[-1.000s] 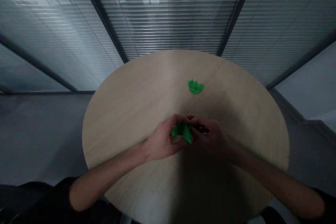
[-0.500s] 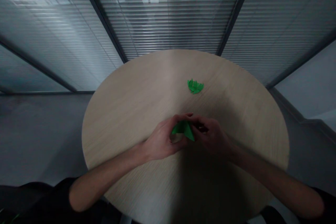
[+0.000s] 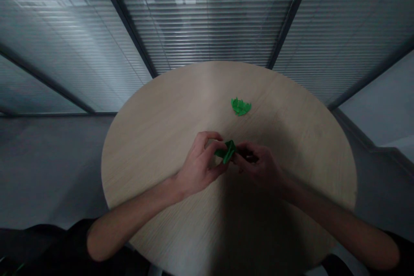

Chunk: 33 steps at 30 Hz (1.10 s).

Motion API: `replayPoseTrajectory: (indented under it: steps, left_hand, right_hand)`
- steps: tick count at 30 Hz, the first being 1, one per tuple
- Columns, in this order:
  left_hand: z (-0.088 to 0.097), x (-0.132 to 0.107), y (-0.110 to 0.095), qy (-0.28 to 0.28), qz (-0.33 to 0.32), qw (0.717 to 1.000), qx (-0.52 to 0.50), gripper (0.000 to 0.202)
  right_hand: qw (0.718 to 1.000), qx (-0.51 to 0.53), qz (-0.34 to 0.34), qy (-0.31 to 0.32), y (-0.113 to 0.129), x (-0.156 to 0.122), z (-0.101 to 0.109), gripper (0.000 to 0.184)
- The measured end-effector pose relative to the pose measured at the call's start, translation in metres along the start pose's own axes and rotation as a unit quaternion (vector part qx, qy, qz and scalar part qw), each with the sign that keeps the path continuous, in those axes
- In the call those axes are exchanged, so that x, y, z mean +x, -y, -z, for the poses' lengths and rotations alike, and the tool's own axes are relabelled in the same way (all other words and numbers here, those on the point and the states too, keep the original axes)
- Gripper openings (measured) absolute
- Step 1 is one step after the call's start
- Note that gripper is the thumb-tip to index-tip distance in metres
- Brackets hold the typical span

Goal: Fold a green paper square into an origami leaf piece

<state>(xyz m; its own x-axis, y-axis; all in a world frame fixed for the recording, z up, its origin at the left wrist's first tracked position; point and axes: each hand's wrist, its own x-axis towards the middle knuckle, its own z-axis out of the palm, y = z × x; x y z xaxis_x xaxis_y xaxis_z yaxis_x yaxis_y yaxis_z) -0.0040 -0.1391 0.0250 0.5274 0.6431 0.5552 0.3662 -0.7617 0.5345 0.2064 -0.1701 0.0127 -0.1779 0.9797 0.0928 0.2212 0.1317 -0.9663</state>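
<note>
From the head view, a folded piece of bright green origami paper [image 3: 228,151] sits between the two hands, above a round table of pale wood-grain laminate [image 3: 152,146]. The left hand [image 3: 197,168] holds the paper's left end, its curled fingers [image 3: 203,137] close together and pinched on the fold. The right hand [image 3: 258,166] grips the right end, its fingertips closed on the paper, though shadow partly hides them. Well ahead of the hands, a small green folded paper shape [image 3: 240,106] lies on the tabletop. Slatted blinds behind glass partitions [image 3: 207,17] stand beyond the table.
</note>
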Motion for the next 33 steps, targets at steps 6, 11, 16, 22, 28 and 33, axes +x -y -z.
replayPoseTrajectory:
  steps: [6,11,16,22,28,33]
  left_hand:
    - [0.0003,0.0046,-0.0007,-0.048,0.007,0.998,-0.029,0.015]
    - [0.0018,0.0083,-0.0025,-0.056,0.047,0.993,-0.096,0.011]
    - [0.0017,0.0098,-0.0037,-0.017,0.060,0.987,-0.150,0.006]
    - [0.0008,0.0092,-0.0018,-0.005,0.064,0.986,-0.157,0.005]
    - [0.0012,0.0086,0.0000,-0.046,0.052,0.986,-0.151,0.008]
    - [0.0037,0.0092,-0.0018,-0.059,0.044,0.985,-0.155,0.006]
  right_hand:
    - [0.998,-0.030,0.059,0.007,0.0053,-0.0004,0.0043,0.044]
    - [0.993,-0.056,0.091,-0.047,0.0012,0.0002,0.0044,0.014]
    - [0.976,-0.094,0.192,-0.049,0.0033,-0.0003,0.0084,0.041]
    - [0.967,-0.094,0.236,-0.009,0.0018,0.0020,0.0085,0.025]
    - [0.966,-0.086,0.243,-0.028,-0.0015,0.0040,0.0064,0.020]
    - [0.966,-0.090,0.239,-0.029,-0.0012,0.0044,0.0062,0.021]
